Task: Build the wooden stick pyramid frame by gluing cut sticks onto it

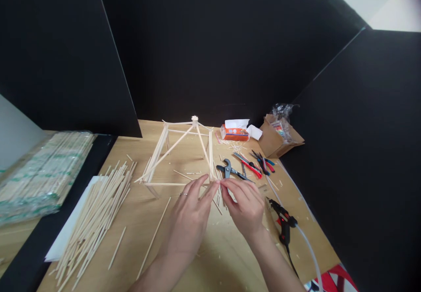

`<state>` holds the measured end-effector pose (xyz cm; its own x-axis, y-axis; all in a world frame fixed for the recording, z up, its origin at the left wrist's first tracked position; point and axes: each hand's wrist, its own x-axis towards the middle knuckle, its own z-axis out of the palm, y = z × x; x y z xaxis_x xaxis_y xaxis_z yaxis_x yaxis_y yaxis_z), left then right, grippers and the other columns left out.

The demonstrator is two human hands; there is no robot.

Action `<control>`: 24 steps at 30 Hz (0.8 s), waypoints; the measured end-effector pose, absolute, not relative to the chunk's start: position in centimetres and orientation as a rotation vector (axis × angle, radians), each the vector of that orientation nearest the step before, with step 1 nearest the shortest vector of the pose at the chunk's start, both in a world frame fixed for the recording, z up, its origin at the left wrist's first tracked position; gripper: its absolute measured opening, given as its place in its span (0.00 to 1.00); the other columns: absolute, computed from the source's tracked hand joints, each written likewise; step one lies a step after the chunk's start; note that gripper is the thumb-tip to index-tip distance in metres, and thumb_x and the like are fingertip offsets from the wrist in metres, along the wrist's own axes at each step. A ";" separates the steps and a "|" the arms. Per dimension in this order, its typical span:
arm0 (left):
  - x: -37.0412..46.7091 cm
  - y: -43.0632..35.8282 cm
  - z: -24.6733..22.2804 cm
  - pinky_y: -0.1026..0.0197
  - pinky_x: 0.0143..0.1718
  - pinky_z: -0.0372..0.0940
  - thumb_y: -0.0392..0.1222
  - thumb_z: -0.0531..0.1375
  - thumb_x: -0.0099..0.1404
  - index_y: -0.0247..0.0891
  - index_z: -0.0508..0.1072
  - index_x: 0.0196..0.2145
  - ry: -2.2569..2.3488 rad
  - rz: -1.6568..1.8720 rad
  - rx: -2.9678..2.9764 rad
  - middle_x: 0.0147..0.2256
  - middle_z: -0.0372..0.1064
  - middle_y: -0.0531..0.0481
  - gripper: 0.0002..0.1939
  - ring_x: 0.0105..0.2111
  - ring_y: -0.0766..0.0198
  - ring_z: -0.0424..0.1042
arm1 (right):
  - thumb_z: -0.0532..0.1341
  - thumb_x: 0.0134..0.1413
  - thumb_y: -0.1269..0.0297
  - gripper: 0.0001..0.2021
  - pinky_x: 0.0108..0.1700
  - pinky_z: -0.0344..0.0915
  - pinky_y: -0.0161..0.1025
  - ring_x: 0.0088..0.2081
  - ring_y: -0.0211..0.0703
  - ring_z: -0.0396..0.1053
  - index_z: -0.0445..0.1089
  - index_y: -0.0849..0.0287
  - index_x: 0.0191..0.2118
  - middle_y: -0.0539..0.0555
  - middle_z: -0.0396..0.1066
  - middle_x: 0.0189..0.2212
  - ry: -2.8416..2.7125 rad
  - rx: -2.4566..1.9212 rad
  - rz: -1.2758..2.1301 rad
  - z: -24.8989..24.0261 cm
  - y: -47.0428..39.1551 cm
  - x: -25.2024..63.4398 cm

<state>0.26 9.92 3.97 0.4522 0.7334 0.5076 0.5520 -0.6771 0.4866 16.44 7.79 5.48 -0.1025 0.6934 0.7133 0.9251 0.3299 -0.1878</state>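
Observation:
A frame of thin wooden sticks (180,140) stands on the table, its sloping sticks meeting at a bundled peak. At its near right corner my left hand (192,206) has thumb and fingers closed around the joint. My right hand (245,202) pinches at the same corner from the other side, fingertips nearly meeting those of the left. Whatever small part lies between the fingertips is hidden. Just beyond my right hand lies a grey-handled cutter (227,169). Several loose sticks lie under and beside the corner.
A pile of sticks (98,217) rests on white paper at left, near plastic-wrapped stick packs (49,169). To the right are a glue gun (283,222) with its cord, pliers (265,162), a red utility knife (250,165), an orange box (235,132) and a cardboard box (279,138). Black panels surround the table.

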 end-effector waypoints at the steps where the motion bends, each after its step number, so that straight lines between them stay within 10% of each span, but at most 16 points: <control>1: 0.2 9.9 3.9 0.48 0.50 0.67 0.28 0.53 0.65 0.45 0.64 0.57 1.105 1.035 2.449 0.55 0.62 0.40 0.25 0.53 0.52 0.63 | 0.61 0.54 0.75 0.10 0.42 0.64 0.38 0.35 0.38 0.75 0.71 0.54 0.41 0.50 0.78 0.34 -1.861 -1.429 -0.402 5.5 7.8 16.4; 24: 0.2 9.7 3.9 0.52 0.55 0.63 0.33 0.50 0.68 0.43 0.59 0.59 1.127 1.021 2.290 0.55 0.63 0.44 0.23 0.56 0.57 0.62 | 0.61 0.51 0.75 0.15 0.45 0.66 0.43 0.41 0.43 0.74 0.69 0.55 0.45 0.53 0.77 0.38 -1.834 -1.417 -0.289 5.5 8.1 15.9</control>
